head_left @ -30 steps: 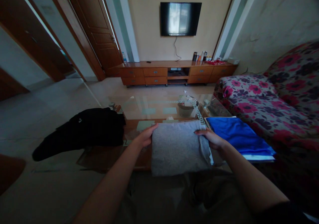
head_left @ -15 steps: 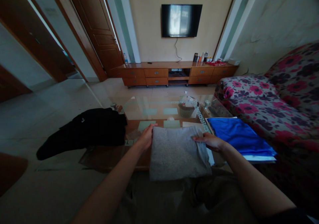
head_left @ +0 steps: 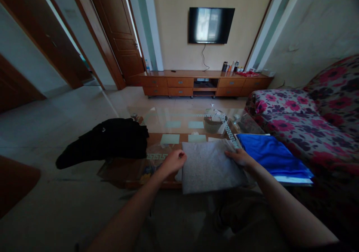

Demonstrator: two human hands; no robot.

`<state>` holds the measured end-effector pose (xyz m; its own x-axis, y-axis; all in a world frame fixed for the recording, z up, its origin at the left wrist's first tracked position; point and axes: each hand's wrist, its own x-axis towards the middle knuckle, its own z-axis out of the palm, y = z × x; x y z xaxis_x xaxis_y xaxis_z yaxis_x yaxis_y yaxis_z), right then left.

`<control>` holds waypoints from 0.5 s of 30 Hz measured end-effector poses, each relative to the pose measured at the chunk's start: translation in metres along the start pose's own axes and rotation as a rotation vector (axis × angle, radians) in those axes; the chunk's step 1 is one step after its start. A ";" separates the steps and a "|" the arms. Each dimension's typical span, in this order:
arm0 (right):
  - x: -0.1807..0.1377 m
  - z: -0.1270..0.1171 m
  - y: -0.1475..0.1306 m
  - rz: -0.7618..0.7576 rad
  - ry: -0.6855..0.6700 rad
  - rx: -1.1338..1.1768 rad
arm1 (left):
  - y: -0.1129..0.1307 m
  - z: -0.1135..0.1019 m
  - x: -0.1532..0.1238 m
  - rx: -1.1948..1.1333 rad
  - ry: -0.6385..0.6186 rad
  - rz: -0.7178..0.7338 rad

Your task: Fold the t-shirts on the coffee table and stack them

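A folded grey garment [head_left: 210,166] lies at the near edge of a glass coffee table [head_left: 179,119]. My left hand [head_left: 174,161] is curled at the garment's left edge, fingers closed on the cloth. On the right edge rests my right hand [head_left: 239,157], fingers pressed on the cloth. A folded blue garment [head_left: 270,156] lies just right of my right hand. To the left of my left hand, a black garment [head_left: 108,141] is heaped on the table.
A small bowl [head_left: 211,124] and a few small items stand further back on the glass table. A flowered sofa [head_left: 305,113] runs along the right. A wooden TV cabinet [head_left: 206,83] and a wall TV [head_left: 211,25] stand at the far wall; doors are on the left.
My left hand went from flat against the grey garment's left side to curled on its edge. The garment looks a little narrower, and the view has shifted slightly.
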<state>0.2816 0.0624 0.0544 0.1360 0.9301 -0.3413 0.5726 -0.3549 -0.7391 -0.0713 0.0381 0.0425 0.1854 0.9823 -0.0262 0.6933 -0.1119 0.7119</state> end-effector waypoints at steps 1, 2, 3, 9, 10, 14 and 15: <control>-0.002 0.001 -0.003 -0.035 0.051 -0.090 | -0.001 -0.001 -0.002 0.037 -0.016 0.006; -0.005 0.003 -0.007 -0.066 0.103 -0.190 | -0.001 -0.001 -0.004 0.075 -0.022 0.011; -0.008 0.004 -0.011 -0.093 0.147 -0.290 | -0.002 -0.002 -0.006 0.119 -0.022 0.011; -0.040 -0.017 -0.061 -0.244 0.232 -0.617 | -0.009 -0.007 -0.017 0.423 -0.027 -0.046; -0.044 -0.026 -0.071 -0.272 0.244 -0.641 | -0.009 -0.008 -0.018 0.455 -0.040 -0.049; -0.049 -0.071 -0.110 -0.345 0.359 -0.733 | -0.009 -0.010 -0.019 0.529 -0.124 -0.080; -0.048 -0.083 -0.117 -0.356 0.375 -0.757 | -0.008 -0.011 -0.018 0.541 -0.141 -0.093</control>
<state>0.2751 0.0669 0.2059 0.0274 0.9894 0.1423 0.9900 -0.0071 -0.1412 -0.0876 0.0229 0.0449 0.1721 0.9664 -0.1910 0.9623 -0.1235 0.2422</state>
